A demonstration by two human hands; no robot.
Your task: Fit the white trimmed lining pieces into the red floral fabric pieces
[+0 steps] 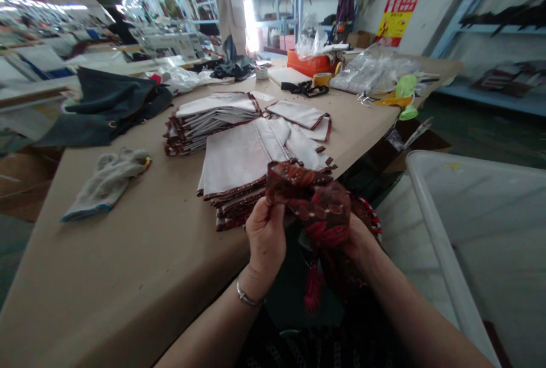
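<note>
Both of my hands hold a dark red patterned fabric pouch (318,200) just off the near edge of the brown table (128,265). My left hand (267,237) pinches its left side with closed fingers. My right hand (360,243) grips the right side, mostly hidden behind the bunched cloth. A red tassel (314,288) hangs below the pouch. Right behind my hands lies a stack of flat pouches turned white side up (243,163), with a second stack (209,118) further back.
A grey work glove (106,180) lies at the left of the table, a dark cloth (106,106) behind it. An orange box (309,63), tape rolls and plastic bags sit at the far end. A large white bin (482,231) stands at my right.
</note>
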